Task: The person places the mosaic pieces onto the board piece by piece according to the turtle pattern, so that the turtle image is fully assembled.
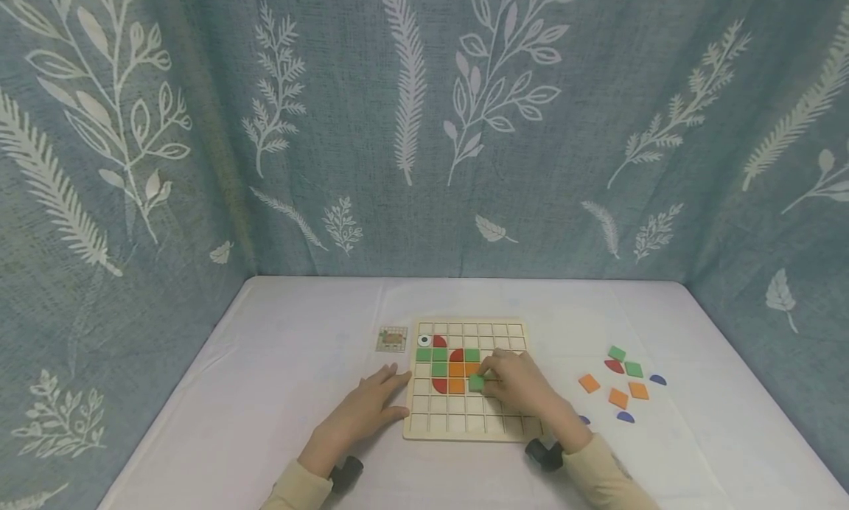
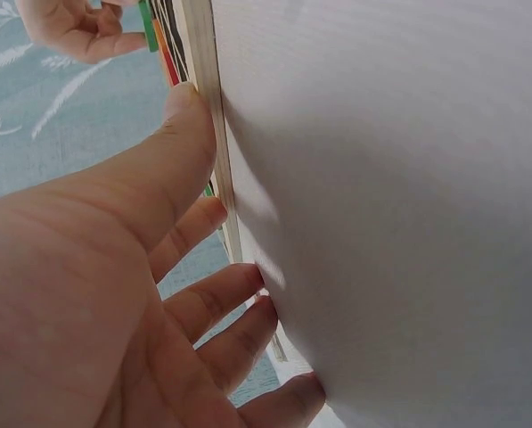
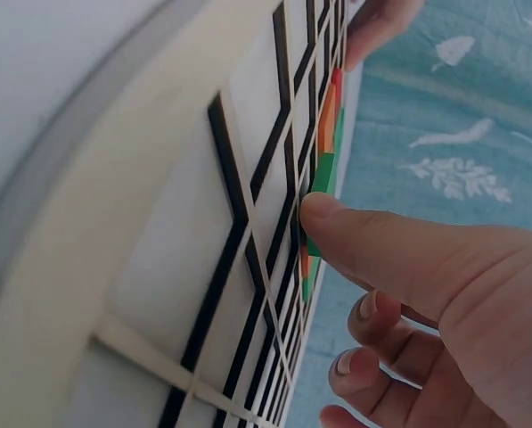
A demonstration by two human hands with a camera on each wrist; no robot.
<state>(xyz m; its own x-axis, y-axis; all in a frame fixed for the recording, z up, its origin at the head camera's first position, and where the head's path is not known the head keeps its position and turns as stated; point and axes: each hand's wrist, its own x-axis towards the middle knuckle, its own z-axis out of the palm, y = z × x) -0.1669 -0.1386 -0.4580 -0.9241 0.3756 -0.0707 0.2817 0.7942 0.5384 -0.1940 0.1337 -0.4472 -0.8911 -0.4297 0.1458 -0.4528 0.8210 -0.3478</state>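
A wooden grid board (image 1: 451, 425) lies on the white table, several of its cells filled with green, orange and red tiles and a round eye tile (image 1: 424, 340). My right hand (image 1: 520, 381) is over the board's middle and pinches a green square tile (image 1: 476, 382) beside an orange tile (image 1: 456, 385). In the right wrist view the thumb presses on that green tile (image 3: 323, 178), which stands tilted above the grid. My left hand (image 1: 371, 407) rests at the board's left edge, its fingers spread and fairly straight; the left wrist view shows the thumb (image 2: 190, 125) against the board's side (image 2: 214, 107).
A small picture card (image 1: 392, 339) lies left of the board's top corner. To the right are loose pieces: orange squares (image 1: 618, 399), green squares (image 1: 633, 369), a red quarter piece (image 1: 615, 366) and blue half-rounds (image 1: 626, 417). A patterned curtain (image 1: 424, 127) stands behind the table.
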